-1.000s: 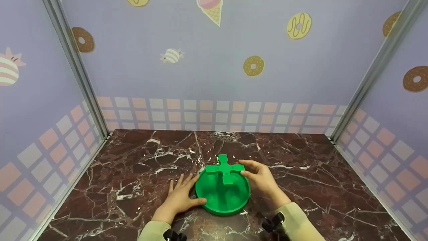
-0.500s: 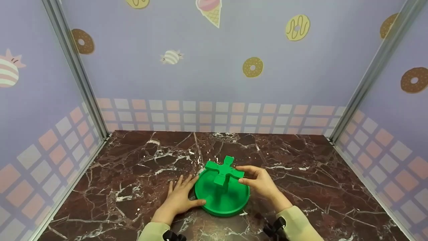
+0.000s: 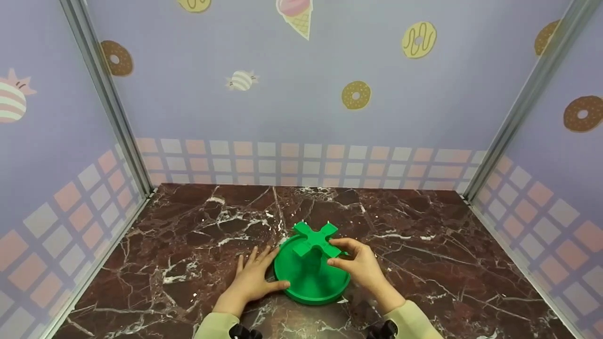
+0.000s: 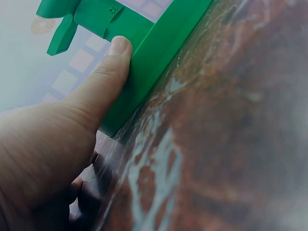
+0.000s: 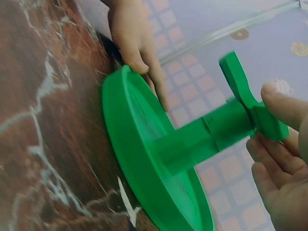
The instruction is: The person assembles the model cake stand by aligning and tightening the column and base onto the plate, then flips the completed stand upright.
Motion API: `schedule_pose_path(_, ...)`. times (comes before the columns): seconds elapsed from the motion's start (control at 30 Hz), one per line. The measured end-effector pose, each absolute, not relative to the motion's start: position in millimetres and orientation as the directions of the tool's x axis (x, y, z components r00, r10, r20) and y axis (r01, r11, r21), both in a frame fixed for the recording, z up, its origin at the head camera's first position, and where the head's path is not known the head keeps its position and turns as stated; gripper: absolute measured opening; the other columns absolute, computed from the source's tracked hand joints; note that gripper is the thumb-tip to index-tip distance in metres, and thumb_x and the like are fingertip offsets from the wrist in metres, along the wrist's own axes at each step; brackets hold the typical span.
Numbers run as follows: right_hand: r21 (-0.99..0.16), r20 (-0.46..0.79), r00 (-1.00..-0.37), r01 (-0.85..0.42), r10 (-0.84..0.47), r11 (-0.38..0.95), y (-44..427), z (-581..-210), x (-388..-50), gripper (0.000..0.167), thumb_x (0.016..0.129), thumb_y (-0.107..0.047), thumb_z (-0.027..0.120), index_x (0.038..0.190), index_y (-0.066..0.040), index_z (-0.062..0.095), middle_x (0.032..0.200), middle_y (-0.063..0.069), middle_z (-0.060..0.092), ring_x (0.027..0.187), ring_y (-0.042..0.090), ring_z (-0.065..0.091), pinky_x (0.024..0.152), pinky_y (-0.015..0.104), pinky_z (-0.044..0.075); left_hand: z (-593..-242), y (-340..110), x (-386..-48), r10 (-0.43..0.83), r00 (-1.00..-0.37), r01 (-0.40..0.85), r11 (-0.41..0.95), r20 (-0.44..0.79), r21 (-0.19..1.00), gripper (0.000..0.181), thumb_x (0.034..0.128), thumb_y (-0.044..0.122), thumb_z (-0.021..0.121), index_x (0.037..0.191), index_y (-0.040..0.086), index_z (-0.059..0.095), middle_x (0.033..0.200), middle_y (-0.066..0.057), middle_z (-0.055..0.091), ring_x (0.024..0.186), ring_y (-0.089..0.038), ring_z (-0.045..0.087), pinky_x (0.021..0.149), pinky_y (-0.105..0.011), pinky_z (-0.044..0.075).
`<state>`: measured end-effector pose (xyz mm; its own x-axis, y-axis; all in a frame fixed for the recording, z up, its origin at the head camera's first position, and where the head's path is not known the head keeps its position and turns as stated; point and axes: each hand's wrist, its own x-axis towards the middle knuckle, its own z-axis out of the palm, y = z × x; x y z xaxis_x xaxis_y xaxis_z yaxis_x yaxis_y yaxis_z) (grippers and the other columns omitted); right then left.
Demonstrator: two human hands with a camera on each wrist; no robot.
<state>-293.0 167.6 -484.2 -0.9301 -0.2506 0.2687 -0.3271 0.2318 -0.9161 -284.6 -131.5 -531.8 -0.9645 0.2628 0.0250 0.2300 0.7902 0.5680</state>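
Note:
A green round, shallow dish (image 3: 308, 298) with a raised rim lies flat on the marbled table. From its middle rises a thick round post (image 5: 202, 139), topped by a green four-armed cross piece (image 3: 316, 239). My right hand (image 3: 365, 268) pinches one arm of the cross; in the right wrist view the thumb is on its upper face and fingers lie beneath. My left hand (image 3: 252, 280) rests at the dish's left side, fingers straight and spread, the thumb pressing on the rim (image 4: 159, 62). Small raised markings show on the post in the left wrist view.
Dark red marbled table (image 3: 188, 226) surrounds the dish. Lilac patterned panels (image 3: 311, 117) stand at the back and both sides, with metal corner posts (image 3: 106, 94). Black wrist straps (image 3: 245, 332) sit at the sleeve cuffs.
The cross has turned clockwise as seen from above. My right hand has moved with it, toward me and slightly left. My left hand and the dish have stayed nearly still.

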Motion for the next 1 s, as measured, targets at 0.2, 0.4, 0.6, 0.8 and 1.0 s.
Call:
schedule_pose_path(0.2,-0.897,0.307,-0.938,-0.342,-0.162,0.280,155,-485,-283,0.045,0.079,-0.010,0.088,0.120,-0.001,0.071,0.127,0.019,0.071,0.118,0.036,0.067,0.098,0.052,0.058,-531,-131,-284,0.260,-0.965,0.224,0.787,0.021,0.575,0.103,0.0788,0.069,0.075,0.162,0.024,0.035,0.169,-0.016,0.030,0.160,-0.047,0.010,0.123,-0.075,-0.003)
schedule_pose_path(0.4,-0.882,0.329,-0.939,-0.344,-0.103,0.322,143,-487,-275,0.048,0.076,-0.015,0.091,0.116,-0.002,0.070,0.125,0.018,0.070,0.116,0.037,0.068,0.098,0.048,0.059,-531,-131,-284,0.256,-0.966,0.222,0.795,0.020,0.564,0.102,0.0791,0.069,0.075,0.162,0.024,0.035,0.169,-0.015,0.031,0.160,-0.046,0.011,0.123,-0.075,-0.002)
schedule_pose_path(0.6,-0.875,0.345,-0.936,-0.347,-0.066,0.338,132,-489,-271,0.050,0.074,-0.019,0.093,0.114,-0.003,0.067,0.122,0.017,0.070,0.114,0.037,0.068,0.096,0.048,0.060,-532,-131,-285,0.252,-0.968,0.216,0.797,0.015,0.563,0.102,0.0796,0.068,0.075,0.162,0.025,0.035,0.169,-0.015,0.030,0.160,-0.046,0.011,0.123,-0.075,-0.003)
schedule_pose_path(0.8,-0.862,0.353,-0.933,-0.355,-0.073,0.363,128,-487,-268,0.051,0.075,-0.021,0.093,0.115,-0.004,0.065,0.122,0.017,0.068,0.113,0.036,0.067,0.095,0.050,0.059,-533,-131,-286,0.253,-0.967,0.220,0.800,0.019,0.559,0.102,0.0798,0.068,0.075,0.162,0.025,0.035,0.169,-0.014,0.030,0.160,-0.046,0.011,0.123,-0.075,-0.002)
schedule_pose_path(1.0,-0.863,0.354,-0.933,-0.350,-0.060,0.365,137,-476,-267,0.049,0.078,-0.021,0.091,0.116,-0.005,0.065,0.116,0.013,0.070,0.108,0.030,0.068,0.090,0.042,0.060,-532,-131,-285,0.259,-0.966,0.223,0.794,0.017,0.565,0.102,0.0797,0.068,0.076,0.163,0.024,0.035,0.170,-0.015,0.029,0.160,-0.046,0.010,0.123,-0.074,-0.003)
